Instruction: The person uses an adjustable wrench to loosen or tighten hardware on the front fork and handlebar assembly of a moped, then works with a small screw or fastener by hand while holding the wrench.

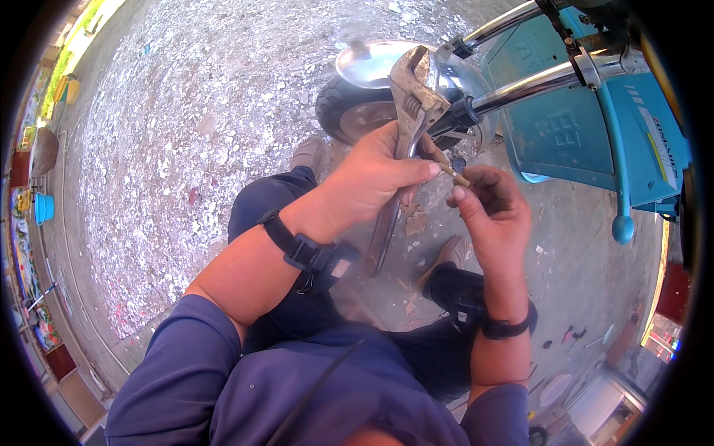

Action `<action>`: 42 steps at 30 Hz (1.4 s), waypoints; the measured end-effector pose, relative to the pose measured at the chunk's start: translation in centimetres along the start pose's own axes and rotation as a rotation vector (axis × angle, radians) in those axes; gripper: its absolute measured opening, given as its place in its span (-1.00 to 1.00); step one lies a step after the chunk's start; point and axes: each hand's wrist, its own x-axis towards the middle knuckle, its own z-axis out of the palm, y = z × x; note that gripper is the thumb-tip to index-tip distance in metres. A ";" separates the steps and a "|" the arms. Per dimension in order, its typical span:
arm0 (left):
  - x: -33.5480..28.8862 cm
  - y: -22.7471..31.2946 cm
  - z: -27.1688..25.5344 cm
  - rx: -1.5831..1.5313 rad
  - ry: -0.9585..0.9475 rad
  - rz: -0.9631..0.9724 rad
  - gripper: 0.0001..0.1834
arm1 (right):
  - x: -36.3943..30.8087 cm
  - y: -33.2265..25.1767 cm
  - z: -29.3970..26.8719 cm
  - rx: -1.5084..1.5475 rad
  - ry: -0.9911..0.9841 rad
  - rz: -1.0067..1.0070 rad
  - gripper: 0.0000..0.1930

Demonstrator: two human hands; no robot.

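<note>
My left hand (364,178) is closed around the handle of a worn steel adjustable wrench (416,93), whose jaws point up and away from me. Between its thumb and fingers it also pinches a small brass-coloured rod (455,176), perhaps a bolt or fitting. The fingertips of my right hand (497,208) close on the rod's other end, thumb beneath and fingers curled. Just beyond the wrench stands the front wheel (338,111) of a vehicle, under a chrome mudguard (368,65).
Chrome fork tubes (547,85) and teal body panels (554,130) rise at the right. A teal bar with a ball end (623,229) hangs there. Pale flakes litter the concrete floor (186,149). Small tools (573,334) lie at lower right. A blue bucket (44,208) stands far left.
</note>
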 end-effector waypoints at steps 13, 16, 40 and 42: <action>-0.1 0.2 0.4 0.059 0.047 0.042 -0.77 | -0.1 -0.4 0.5 0.071 0.020 0.015 -0.82; 0.1 -0.2 -0.1 0.088 0.041 0.052 -0.79 | 0.0 -0.2 0.1 0.103 0.032 0.025 -0.84; 0.0 -0.7 0.8 -0.116 0.085 -0.160 -0.70 | 1.8 0.0 2.2 -0.066 0.232 -0.215 -0.89; 0.0 -0.7 0.8 -0.113 0.080 -0.149 -0.70 | 1.9 0.5 2.1 -0.147 0.234 -0.260 -0.89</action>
